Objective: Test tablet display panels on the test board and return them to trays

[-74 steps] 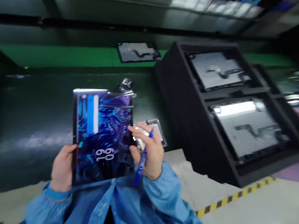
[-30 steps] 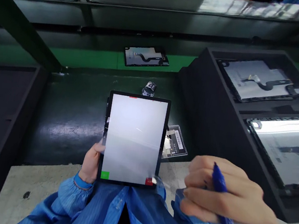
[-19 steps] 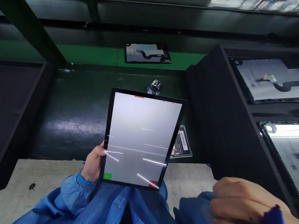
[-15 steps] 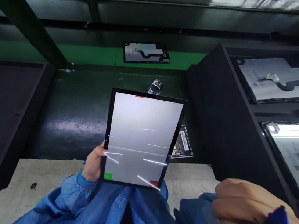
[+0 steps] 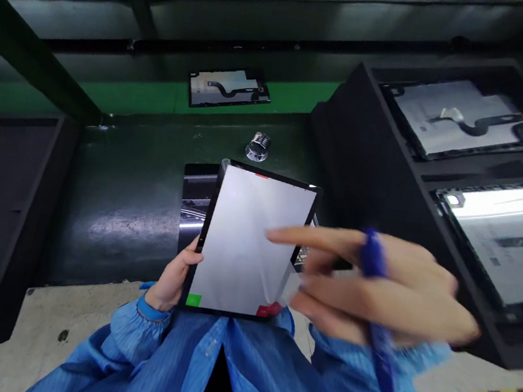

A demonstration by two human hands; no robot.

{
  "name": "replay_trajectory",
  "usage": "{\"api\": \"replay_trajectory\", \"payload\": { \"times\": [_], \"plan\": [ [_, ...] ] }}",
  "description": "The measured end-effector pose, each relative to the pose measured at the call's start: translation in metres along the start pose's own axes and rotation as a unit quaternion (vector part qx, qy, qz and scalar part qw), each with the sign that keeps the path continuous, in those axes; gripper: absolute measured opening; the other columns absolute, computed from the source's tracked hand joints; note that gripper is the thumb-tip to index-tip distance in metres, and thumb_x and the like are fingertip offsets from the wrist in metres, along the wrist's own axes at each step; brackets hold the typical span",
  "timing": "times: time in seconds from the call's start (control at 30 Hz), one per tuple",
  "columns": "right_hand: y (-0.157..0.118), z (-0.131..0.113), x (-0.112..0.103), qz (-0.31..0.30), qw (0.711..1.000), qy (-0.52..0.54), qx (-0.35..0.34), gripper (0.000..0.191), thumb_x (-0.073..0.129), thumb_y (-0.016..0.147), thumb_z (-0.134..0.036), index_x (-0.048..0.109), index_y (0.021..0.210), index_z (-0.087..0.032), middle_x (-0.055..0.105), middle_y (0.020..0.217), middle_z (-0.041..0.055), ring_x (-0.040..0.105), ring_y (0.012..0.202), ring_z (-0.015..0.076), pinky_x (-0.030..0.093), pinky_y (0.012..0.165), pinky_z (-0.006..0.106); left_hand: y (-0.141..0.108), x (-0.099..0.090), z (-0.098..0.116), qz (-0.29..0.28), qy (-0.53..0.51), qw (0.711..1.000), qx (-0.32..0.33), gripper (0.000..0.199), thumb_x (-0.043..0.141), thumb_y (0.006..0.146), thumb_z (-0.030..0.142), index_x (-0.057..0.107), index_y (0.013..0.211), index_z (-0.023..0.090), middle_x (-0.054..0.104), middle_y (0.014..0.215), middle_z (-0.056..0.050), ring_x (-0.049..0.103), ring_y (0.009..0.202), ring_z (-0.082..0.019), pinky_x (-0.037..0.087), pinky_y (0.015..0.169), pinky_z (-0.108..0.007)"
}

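My left hand (image 5: 173, 276) grips the left edge of a tablet screen (image 5: 249, 246), which is lit white with a green square at its lower left and a red patch at its lower right. My right hand (image 5: 375, 286), blurred by motion, is over the screen's right side, its index finger stretched toward the middle. A blue pen (image 5: 380, 342) is held between the fingers of that hand. Whether the fingertip touches the glass cannot be told. Behind the lit screen's left edge lies a dark glossy panel (image 5: 196, 203) on the bench.
A clear ring-shaped object (image 5: 258, 147) sits on the dark green bench (image 5: 122, 183). Farther back lies another panel (image 5: 230, 90) with a black cable. A black foam tray (image 5: 342, 136) on the right holds panels; another black tray (image 5: 55, 193) stands left.
My right hand has moved left and up from the lower right to over the screen, its index finger now extended. The lit screen has tilted, and the dark panel behind it has come into view.
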State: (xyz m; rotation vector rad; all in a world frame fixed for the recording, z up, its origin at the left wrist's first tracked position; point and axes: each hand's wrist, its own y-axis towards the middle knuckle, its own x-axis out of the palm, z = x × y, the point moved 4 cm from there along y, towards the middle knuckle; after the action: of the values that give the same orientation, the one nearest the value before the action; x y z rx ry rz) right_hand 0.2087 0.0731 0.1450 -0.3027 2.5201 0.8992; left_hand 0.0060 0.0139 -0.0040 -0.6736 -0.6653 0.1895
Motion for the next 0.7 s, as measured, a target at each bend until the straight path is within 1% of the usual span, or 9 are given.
{"api": "replay_trajectory", "payload": {
  "times": [0.07,0.1,0.17,0.23,0.3,0.37,0.47,0.6,0.7],
  "plan": [
    [0.023,0.001,0.013,-0.047,0.996,0.041,-0.063,0.034,0.069,0.091,-0.043,0.064,0.061,-0.028,0.07,0.068,-0.0047,0.074,0.072,0.0151,0.062,0.06,0.024,0.002,0.007,-0.003,-0.029,0.019,0.999,-0.003,0.041,0.074,0.059,0.024,0.077,0.099,0.02,0.08,0.099,-0.004,0.069,0.113,-0.037,0.054,0.098,-0.043],
    [0.033,0.005,0.014,-0.018,0.995,0.067,-0.072,0.028,0.07,0.092,-0.034,0.063,0.066,-0.027,0.069,0.07,-0.0043,0.074,0.073,0.015,0.061,0.062,0.025,0.002,0.01,-0.005,-0.037,0.026,0.999,-0.002,0.042,0.074,0.059,0.024,0.077,0.1,0.02,0.08,0.099,-0.003,0.068,0.114,-0.037,0.053,0.099,-0.043],
    [0.044,0.023,0.01,0.097,0.987,0.12,-0.033,0.021,0.066,0.094,-0.023,0.061,0.074,-0.025,0.068,0.071,-0.0041,0.07,0.066,0.013,0.06,0.061,0.026,0.003,0.011,-0.006,-0.029,0.031,0.999,0.0,0.04,0.074,0.058,0.023,0.078,0.098,0.02,0.08,0.095,-0.002,0.069,0.114,-0.035,0.053,0.1,-0.041],
    [0.046,0.042,0.009,0.132,0.975,0.179,-0.004,0.011,0.072,0.091,-0.025,0.061,0.088,-0.025,0.071,0.084,-0.0028,0.071,0.072,0.0141,0.062,0.072,0.03,0.003,0.008,-0.006,-0.003,0.022,1.0,0.0,0.035,0.073,0.059,0.022,0.077,0.093,0.02,0.08,0.084,-0.001,0.071,0.109,-0.034,0.055,0.097,-0.04],
    [0.042,0.054,0.017,0.047,0.98,0.192,-0.013,0.04,0.085,0.078,-0.034,0.062,0.11,-0.027,0.072,0.111,0.0017,0.073,0.101,0.0212,0.06,0.096,0.039,0.002,0.004,-0.005,0.028,0.0,1.0,-0.004,0.031,0.071,0.061,0.02,0.077,0.091,0.019,0.079,0.078,0.0,0.073,0.104,-0.034,0.057,0.094,-0.04],
    [0.036,0.063,0.025,-0.042,0.989,0.144,-0.009,0.071,0.093,0.065,-0.043,0.06,0.126,-0.028,0.065,0.135,0.0053,0.064,0.125,0.0305,0.049,0.113,0.051,0.001,0.002,-0.002,0.051,-0.027,0.998,-0.006,0.03,0.068,0.062,0.017,0.076,0.091,0.017,0.079,0.078,-0.001,0.073,0.103,-0.034,0.058,0.093,-0.041],
    [0.036,0.074,0.028,-0.087,0.989,0.116,0.04,0.074,0.092,0.061,-0.053,0.063,0.125,-0.028,0.065,0.136,0.0064,0.061,0.128,0.0357,0.047,0.112,0.058,-0.002,0.005,0.003,0.062,-0.057,0.996,-0.016,0.031,0.064,0.064,0.015,0.075,0.092,0.015,0.08,0.084,-0.003,0.074,0.103,-0.033,0.059,0.093,-0.041],
    [0.051,0.095,0.023,-0.05,0.97,0.222,0.082,0.077,0.092,0.061,-0.054,0.062,0.127,-0.026,0.071,0.123,0.0057,0.066,0.12,0.0324,0.055,0.104,0.054,-0.007,0.01,0.012,0.105,-0.066,0.992,-0.037,0.02,0.062,0.069,0.016,0.074,0.085,0.014,0.079,0.083,-0.005,0.074,0.103,-0.033,0.061,0.091,-0.04],
    [0.06,0.122,0.03,-0.031,0.964,0.25,0.082,0.075,0.086,0.068,-0.06,0.06,0.13,-0.025,0.073,0.118,0.0062,0.07,0.112,0.029,0.057,0.101,0.05,-0.009,0.016,0.023,0.111,-0.067,0.992,-0.011,0.009,0.067,0.076,0.019,0.075,0.081,0.017,0.079,0.085,-0.003,0.072,0.11,-0.032,0.062,0.09,-0.037]
  ]
}}
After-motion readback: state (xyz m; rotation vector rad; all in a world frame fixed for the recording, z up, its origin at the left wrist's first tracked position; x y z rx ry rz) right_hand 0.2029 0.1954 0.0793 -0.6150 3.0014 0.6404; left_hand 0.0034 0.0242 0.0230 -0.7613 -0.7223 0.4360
